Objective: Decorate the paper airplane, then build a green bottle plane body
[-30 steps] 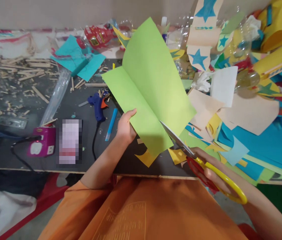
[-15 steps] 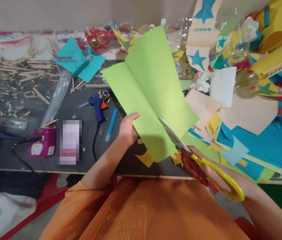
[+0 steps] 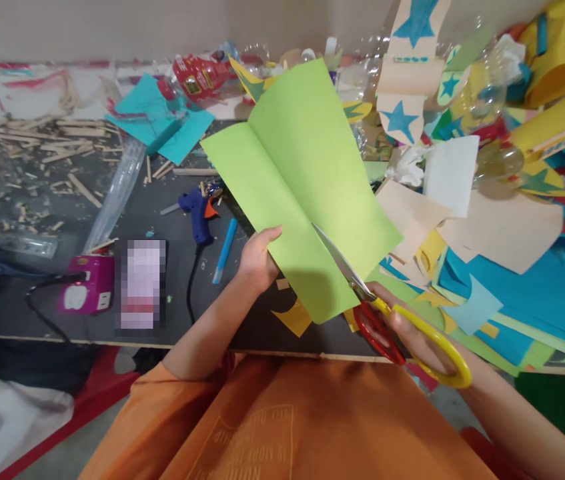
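A light green sheet of paper (image 3: pixel 302 180), creased down its middle, is held up over the dark table (image 3: pixel 162 227). My left hand (image 3: pixel 257 260) is closed on its lower left edge, thumb on top. My right hand (image 3: pixel 407 330) grips the red and yellow handles of a pair of scissors (image 3: pixel 387 313). The blades lie along the crease near the sheet's lower edge and are cutting into it.
A blue glue gun (image 3: pixel 197 213) and a blue marker (image 3: pixel 225 250) lie left of the sheet. A purple power strip (image 3: pixel 85 293) sits at the front left. Wooden sticks (image 3: pixel 37 153) litter the far left. Piled coloured paper (image 3: pixel 507 267) and clear bottles (image 3: pixel 492 153) fill the right side.
The scissors and my right hand have moved left and further up into the sheet along the crease. The sheet has shifted slightly lower and to the right in my left hand.
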A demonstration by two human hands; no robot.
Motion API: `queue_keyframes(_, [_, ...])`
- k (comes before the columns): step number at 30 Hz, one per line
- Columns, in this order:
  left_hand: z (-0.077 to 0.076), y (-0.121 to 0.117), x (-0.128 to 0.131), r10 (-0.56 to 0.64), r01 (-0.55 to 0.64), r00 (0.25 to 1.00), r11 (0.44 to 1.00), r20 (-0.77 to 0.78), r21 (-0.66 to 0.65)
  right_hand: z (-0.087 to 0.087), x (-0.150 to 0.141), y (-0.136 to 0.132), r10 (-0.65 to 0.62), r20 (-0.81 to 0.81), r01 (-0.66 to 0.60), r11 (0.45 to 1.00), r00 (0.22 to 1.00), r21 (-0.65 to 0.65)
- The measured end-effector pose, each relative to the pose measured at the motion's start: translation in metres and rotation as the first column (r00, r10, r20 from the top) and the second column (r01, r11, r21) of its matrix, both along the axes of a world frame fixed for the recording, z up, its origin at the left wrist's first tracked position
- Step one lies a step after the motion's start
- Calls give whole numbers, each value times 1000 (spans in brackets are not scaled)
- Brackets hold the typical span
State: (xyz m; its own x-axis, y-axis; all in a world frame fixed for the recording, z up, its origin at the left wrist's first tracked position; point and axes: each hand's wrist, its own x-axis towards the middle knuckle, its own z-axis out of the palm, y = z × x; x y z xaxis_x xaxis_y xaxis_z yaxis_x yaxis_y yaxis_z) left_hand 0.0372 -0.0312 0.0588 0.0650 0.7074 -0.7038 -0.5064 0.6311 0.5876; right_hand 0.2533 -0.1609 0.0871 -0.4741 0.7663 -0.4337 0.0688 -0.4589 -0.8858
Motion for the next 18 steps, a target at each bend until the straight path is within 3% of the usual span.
queue_keyframes(5, [-1, 1, 1, -21, 21, 1000, 1000, 17, 1, -5, 0, 0, -99, 82, 95, 994, 992, 48])
queue_keyframes(11, [-5, 1, 1, -25, 24, 998, 1000, 53, 21, -6, -2, -1, -114, 155, 113, 993, 981, 11])
queue_keyframes(15, [0, 1, 3, -36, 37, 998, 999, 45, -23, -6, -2, -4, -149, 173, 153, 988, 973, -6])
queue_keyframes(18, [5, 1, 4, -17, 17, 1000, 999, 14, -36, -5, 3, -6, -106, 141, 105, 994, 984, 17])
